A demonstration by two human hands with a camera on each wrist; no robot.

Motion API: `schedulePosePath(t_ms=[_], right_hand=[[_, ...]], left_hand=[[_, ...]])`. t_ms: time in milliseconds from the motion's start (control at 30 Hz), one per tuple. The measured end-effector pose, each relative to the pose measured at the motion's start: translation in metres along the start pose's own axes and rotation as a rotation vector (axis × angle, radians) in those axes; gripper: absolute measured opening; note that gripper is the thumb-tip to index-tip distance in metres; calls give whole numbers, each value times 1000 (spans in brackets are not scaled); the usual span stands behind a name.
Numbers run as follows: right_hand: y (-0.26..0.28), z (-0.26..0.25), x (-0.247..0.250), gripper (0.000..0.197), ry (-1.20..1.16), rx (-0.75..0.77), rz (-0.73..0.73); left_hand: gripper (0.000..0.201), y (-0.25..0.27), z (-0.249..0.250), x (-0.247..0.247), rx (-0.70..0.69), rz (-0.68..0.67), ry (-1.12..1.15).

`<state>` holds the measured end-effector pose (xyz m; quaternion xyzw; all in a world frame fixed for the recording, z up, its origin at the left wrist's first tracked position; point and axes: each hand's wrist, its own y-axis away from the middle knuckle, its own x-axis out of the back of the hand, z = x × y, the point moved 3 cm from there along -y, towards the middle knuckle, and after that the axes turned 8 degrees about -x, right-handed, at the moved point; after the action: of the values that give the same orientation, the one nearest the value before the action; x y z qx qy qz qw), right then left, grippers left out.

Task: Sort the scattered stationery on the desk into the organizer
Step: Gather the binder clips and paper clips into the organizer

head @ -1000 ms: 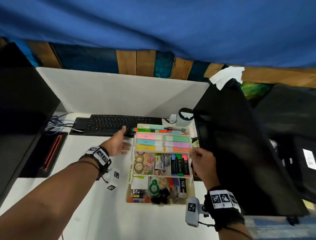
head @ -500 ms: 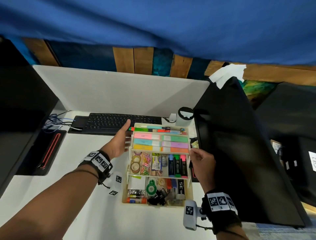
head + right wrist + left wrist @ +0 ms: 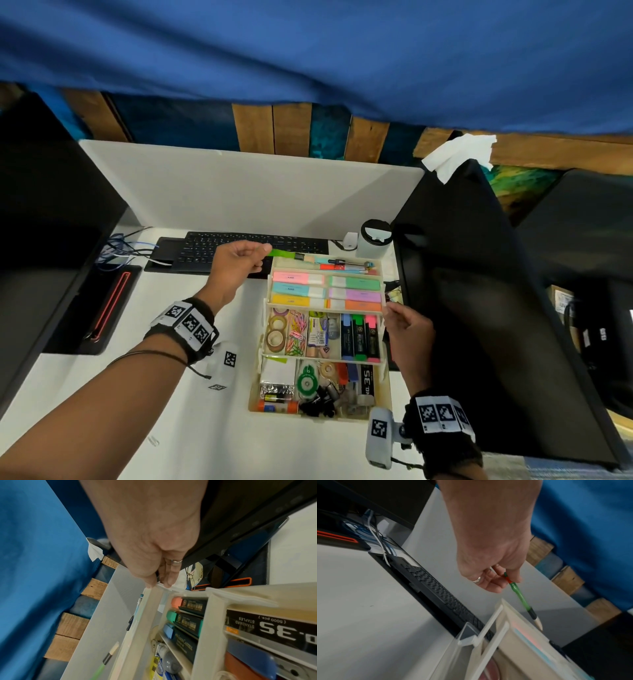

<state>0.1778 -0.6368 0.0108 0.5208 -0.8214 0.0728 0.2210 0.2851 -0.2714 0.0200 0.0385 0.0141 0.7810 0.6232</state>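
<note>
While my head view looks down on the counter (image 3: 212,428), I judge I'm mid-placement: my left hand (image 3: 236,263) pinches the green pencil (image 3: 284,254) just beside the organizer (image 3: 385,387) at its far left corner, the long axis running left to right and pointing across the back pen tray, while my right hand (image 3: 406,329) grips the tiered tray's right edge. From the left wrist, my fingers (image 3: 513,574) clasp the pencil (image 3: 521,599) at its orange-banded end; it slants downward with the pale sharpened tip leading, hanging clear above the organizer's rim (image 3: 503,609). From the right wrist, my thumb and fingers (image 3: 167,580) pinch the tray lip (image 3: 161,586), and the pencil's tip (image 3: 113,650) shows just outside the wall. Next, I reckon, I must level it parallel with the pens and lower it in.
</note>
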Motion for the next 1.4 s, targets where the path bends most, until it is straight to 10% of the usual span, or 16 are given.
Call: schedulePosePath(t_ms=[633,733,867,1100,1233,1400], right_hand=[[5,3,-3,22,-8,-21,-16],[5,2,-4,21,12,-28,-14],[2,-4,-3,22,95,-36,18],[-3,-13,-4,13,156,-73,-16],[4,-18,-8,19,157,-35,-61],[11,-14,-7,20,72,-42,-67]], left_hand=[[13,-10,-14,-24,-155,-167,-300],[30,-17,-26,-20,176,-30,-296],[62,-6,-60,-25,733,-227,-20],[60,-14,-87,-20,768,-228,45],[105,-17,-104,-18,807,-257,192],[76,-13,-94,-13,790,-324,184]])
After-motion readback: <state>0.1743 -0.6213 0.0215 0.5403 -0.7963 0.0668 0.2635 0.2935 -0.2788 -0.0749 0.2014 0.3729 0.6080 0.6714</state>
